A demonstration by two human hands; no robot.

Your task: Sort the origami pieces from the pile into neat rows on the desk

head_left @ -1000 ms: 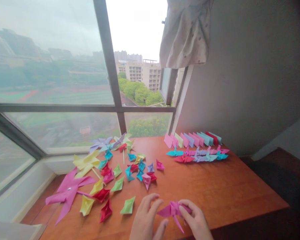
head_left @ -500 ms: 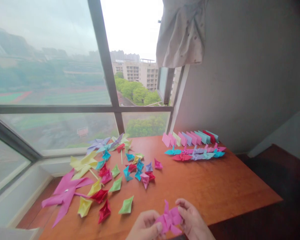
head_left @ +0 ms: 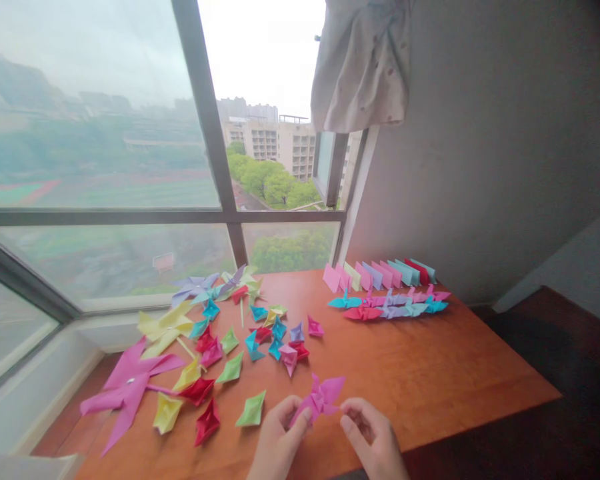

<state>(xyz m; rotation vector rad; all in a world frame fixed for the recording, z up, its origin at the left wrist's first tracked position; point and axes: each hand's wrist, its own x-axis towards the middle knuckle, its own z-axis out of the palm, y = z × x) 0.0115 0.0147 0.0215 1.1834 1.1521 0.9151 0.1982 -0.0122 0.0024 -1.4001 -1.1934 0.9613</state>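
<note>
Over the table's near edge, my left hand point(head_left: 280, 437) pinches a pink origami piece point(head_left: 321, 398) between thumb and fingers. Several pointed flaps spread out from its folded middle, like a flower. My right hand point(head_left: 373, 437) is closed, its fingertips at the lower right flap of the same piece. To the left of my left hand lies a green folded paper boat point(head_left: 251, 409). Beyond it are a red paper boat point(head_left: 209, 423) and a yellow paper boat point(head_left: 168, 413).
Pinwheels, among them a large pink pinwheel point(head_left: 130, 381) and a yellow pinwheel point(head_left: 166, 327), lie at the table's left. Paper cranes point(head_left: 393, 305) stand in rows at the back right, before a line of folded cards point(head_left: 380, 275). A window point(head_left: 105, 133) borders the table point(head_left: 430, 373).
The pink origami piece has moved up and slightly left, and it has turned in my hands. My right hand has shifted from its right side to its lower right flap.
</note>
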